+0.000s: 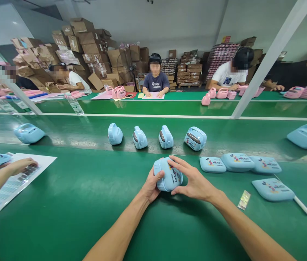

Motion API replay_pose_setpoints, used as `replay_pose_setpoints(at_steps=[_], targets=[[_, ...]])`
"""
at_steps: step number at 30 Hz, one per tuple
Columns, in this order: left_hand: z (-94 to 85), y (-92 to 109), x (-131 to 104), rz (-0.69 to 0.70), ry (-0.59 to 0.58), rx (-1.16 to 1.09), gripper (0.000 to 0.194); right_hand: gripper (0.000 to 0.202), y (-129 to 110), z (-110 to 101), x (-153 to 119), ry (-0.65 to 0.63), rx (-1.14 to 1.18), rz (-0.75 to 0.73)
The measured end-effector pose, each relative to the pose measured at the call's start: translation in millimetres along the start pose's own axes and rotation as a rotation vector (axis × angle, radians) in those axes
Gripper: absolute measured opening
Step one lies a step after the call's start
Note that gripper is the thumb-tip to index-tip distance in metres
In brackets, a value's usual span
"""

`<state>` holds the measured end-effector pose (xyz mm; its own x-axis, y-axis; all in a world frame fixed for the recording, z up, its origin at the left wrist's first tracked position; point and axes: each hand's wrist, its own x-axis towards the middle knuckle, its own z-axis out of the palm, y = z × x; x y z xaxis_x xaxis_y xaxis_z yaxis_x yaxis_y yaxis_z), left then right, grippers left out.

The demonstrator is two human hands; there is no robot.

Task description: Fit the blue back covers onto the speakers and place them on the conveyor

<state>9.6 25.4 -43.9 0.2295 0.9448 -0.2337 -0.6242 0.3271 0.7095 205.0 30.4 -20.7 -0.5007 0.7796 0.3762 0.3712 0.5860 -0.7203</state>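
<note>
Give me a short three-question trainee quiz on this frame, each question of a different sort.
1. True or false: both hands, the left hand and the right hand, are on the light blue rounded plastic case with a cartoon print.
2. How many light blue handled cases stand in the close row on the dark green belt just beyond the hands?
3. Multiple choice: the flat light blue printed covers lie (A) to the person's right, (B) to the left, (C) on the far pink-side table.

Key: 1 true. 2 four. 3 A.
</note>
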Motion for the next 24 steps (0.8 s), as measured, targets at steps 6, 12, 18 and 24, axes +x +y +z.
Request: replay_pose_setpoints(at_steps=[6,12,18,24], targets=[[-1.7,-1.9,-0.1,0.008,-0.029,0.002,0.08,0.104,-0.8,0.9,-0.3,0.016,-0.034,-0.012],[-0.8,3.3,-3.1,0.009,-0.049,0.039,0.079,0.104,-2.5,6.8,-1.9,0.05,-0.112,-0.073],[-4.3,9.4,-4.1,-0.028,-0.126,0.036,0.077,0.104,-7.5,3.5,0.6,0.062,-0.117,-0.179],[-6.1,13.3,-3.6,-0.025,-0.165,0.033,0.081,0.101,-10.2,4.9,0.5,0.061,-0.187,-0.197]])
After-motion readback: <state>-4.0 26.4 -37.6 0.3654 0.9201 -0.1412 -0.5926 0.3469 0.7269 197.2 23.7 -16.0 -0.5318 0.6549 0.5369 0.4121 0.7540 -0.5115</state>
